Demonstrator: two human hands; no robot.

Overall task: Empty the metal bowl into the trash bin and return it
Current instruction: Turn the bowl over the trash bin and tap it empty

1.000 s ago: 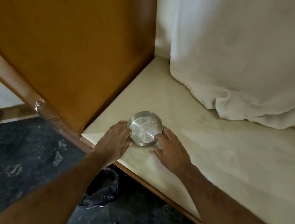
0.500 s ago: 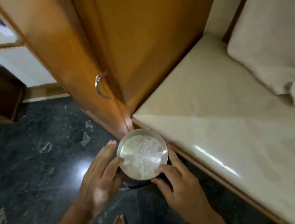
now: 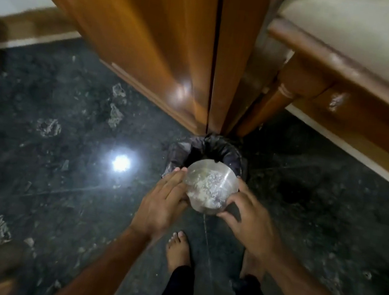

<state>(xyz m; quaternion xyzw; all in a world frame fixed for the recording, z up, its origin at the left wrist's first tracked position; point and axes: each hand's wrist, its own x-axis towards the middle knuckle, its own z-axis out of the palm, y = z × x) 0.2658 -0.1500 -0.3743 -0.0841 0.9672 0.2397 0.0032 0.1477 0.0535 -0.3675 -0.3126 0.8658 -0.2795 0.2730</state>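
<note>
The small round metal bowl (image 3: 210,187) holds pale grey crumbs and hangs upright over the near rim of the trash bin (image 3: 182,151). The bin is small, lined with a black bag, and stands on the dark floor at the foot of the wooden cupboard. My left hand (image 3: 166,199) grips the bowl's left side. My right hand (image 3: 246,212) grips its right side with fingertips on the rim. The bowl covers much of the bin's opening.
A wooden cupboard (image 3: 175,41) rises behind the bin. The marble-topped table (image 3: 377,31) with a wooden edge and leg (image 3: 267,108) is at the upper right. My bare feet (image 3: 178,250) stand just behind the bin on the dark stone floor (image 3: 44,161).
Both hands lifted the bowl off the marble table top, carried it down past the table edge, and now hold it low over the bin. My view tilted down to the floor.
</note>
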